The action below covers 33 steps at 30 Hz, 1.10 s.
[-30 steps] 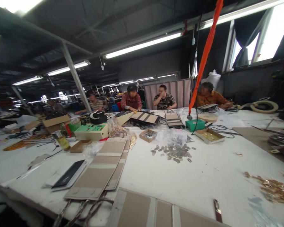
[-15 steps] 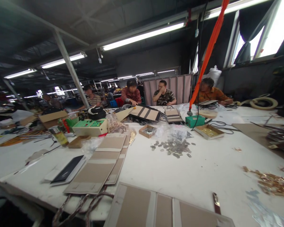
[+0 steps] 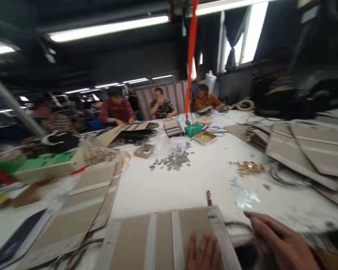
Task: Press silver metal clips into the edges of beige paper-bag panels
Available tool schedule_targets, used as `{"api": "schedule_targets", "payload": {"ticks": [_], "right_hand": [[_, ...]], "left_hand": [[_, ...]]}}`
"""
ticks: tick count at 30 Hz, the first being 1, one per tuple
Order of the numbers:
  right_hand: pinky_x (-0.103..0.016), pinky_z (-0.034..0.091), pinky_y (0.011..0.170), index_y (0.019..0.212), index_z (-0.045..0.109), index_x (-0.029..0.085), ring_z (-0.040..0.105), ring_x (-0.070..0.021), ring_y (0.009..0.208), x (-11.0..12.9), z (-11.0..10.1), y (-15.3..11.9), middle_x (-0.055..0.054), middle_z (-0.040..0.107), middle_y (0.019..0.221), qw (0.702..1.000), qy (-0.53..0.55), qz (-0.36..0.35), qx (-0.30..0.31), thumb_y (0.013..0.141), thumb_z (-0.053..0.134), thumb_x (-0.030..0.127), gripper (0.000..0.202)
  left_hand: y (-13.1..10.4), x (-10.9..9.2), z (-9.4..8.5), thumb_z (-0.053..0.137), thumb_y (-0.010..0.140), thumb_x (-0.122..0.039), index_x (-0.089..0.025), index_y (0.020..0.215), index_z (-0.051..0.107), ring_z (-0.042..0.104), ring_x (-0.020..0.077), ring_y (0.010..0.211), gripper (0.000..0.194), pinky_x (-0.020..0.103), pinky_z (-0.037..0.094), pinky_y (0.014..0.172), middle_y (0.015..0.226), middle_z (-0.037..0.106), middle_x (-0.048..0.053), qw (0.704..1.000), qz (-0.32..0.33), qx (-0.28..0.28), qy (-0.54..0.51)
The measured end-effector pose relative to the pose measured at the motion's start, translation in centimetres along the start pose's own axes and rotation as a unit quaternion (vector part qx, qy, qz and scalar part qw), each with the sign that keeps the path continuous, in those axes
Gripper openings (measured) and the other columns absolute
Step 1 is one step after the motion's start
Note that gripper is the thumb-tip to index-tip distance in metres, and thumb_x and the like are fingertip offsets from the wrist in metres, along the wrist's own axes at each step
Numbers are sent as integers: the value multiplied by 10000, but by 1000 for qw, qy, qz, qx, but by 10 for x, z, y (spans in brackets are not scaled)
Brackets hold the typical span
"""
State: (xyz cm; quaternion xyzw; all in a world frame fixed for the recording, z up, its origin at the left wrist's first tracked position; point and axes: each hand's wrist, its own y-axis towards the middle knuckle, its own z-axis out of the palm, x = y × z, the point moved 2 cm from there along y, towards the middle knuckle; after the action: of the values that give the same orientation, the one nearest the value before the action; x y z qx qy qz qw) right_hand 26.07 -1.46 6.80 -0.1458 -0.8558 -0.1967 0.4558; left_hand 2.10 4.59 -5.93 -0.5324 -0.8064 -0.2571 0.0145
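A beige bag panel (image 3: pixel 165 232) with pale cross strips lies at the table's front edge. My left hand (image 3: pixel 203 253) rests flat on its lower right part, fingers spread. To the panel's right is my right hand (image 3: pixel 281 240), blurred, its fingers stretched toward the left with nothing visible between them. A dark handle (image 3: pixel 238 224) runs from the panel's side to behind the right fingertips; whether they touch cannot be told. At the panel's far edge a brown tab with a metal end (image 3: pixel 208 198) sticks out. Silvery pieces (image 3: pixel 243 193) lie beyond the right hand.
Gold-coloured metal parts (image 3: pixel 247 168) and a pile of grey metal pieces (image 3: pixel 173 160) lie on the white table. Stacked bag panels stand left (image 3: pixel 81 210) and right (image 3: pixel 318 150). A green box (image 3: pixel 193 129) sits under an orange strip. Several people sit at the far side.
The view has swung right, bringing the right-hand stack of panels in. Both my hands have come into view, the left one on the panel.
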Motion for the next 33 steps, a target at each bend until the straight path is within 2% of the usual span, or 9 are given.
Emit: {"api": "schedule_targets", "payload": {"ticks": [1, 3, 5, 8, 13, 17, 22, 27, 33], "right_hand": [[-303, 540, 504, 1227, 756, 164, 608, -190, 494, 2, -5, 5, -10, 593, 577, 997, 62, 23, -26, 1025, 532, 595, 527], [-276, 488, 480, 1157, 772, 158, 553, -164, 480, 7, -15, 19, 16, 554, 547, 982, 145, 15, -121, 1003, 616, 529, 431], [-274, 501, 522, 1073, 796, 192, 587, -159, 535, 9, -20, 32, -6, 633, 644, 969, 144, -54, -191, 981, 669, 435, 289], [-294, 561, 655, 966, 806, 224, 689, -179, 673, 0, -12, 44, -34, 739, 798, 960, 89, -147, -222, 958, 674, 319, 162], [-295, 562, 702, 918, 776, 205, 717, -196, 751, -23, 7, 60, -38, 764, 828, 983, 85, -96, -134, 981, 637, 401, 249], [-301, 555, 715, 1004, 802, 204, 725, -212, 775, -41, -17, 97, -45, 789, 864, 997, 1, 12, -71, 965, 637, 483, 327], [-342, 519, 843, 1090, 833, 260, 734, -267, 969, -88, -47, 149, -68, 815, 1074, 952, -294, 83, 27, 914, 684, 420, 280], [-349, 493, 783, 1029, 844, 280, 718, -303, 1003, -120, -38, 163, -83, 805, 1134, 928, -348, 107, 78, 874, 702, 462, 278], [-307, 490, 770, 1036, 838, 286, 725, -255, 970, -108, -40, 170, -49, 818, 1084, 925, -360, 88, 84, 915, 657, 429, 261]], "left_hand": [[1, 1, 3, 655, 971, -303, -242, 1247, 724, 557, 311, 1417, 291, 637, 190, 1318, 1299, 763, 55, 998, -5, -52, 22], [3, 5, 4, 611, 994, -328, -224, 1322, 694, 336, 292, 1583, 355, 614, 40, 1348, 1413, 707, 39, 995, -22, -89, 38], [4, 9, -1, 595, 1001, -359, -211, 1384, 664, 154, 278, 1645, 417, 595, -10, 1356, 1502, 642, 36, 997, -22, -60, 31], [6, 13, -12, 613, 976, -377, -187, 1403, 661, 122, 292, 1651, 470, 591, 7, 1362, 1539, 606, 68, 999, -11, -31, 24], [11, 18, -17, 645, 926, -364, -175, 1430, 647, 108, 301, 1653, 538, 591, -13, 1360, 1582, 559, 87, 1000, 3, -9, 10], [14, 19, -20, 699, 875, -442, -141, 1473, 593, 96, 294, 1653, 677, 574, -42, 1354, 1568, 571, 117, 999, -2, -6, -46], [20, 12, -39, 678, 784, -708, -74, 1585, 431, 178, 309, 1630, 1051, 527, -56, 1350, 1666, 432, 155, 988, -50, 37, -143], [25, 7, -53, 692, 764, -711, -78, 1624, 357, 249, 332, 1605, 1119, 544, -75, 1338, 1713, 343, 149, 979, -68, 97, -165], [21, 9, -48, 620, 758, -848, -87, 1620, 380, 211, 323, 1619, 1174, 542, -75, 1344, 1707, 359, 139, 982, -68, 74, -161]]}}
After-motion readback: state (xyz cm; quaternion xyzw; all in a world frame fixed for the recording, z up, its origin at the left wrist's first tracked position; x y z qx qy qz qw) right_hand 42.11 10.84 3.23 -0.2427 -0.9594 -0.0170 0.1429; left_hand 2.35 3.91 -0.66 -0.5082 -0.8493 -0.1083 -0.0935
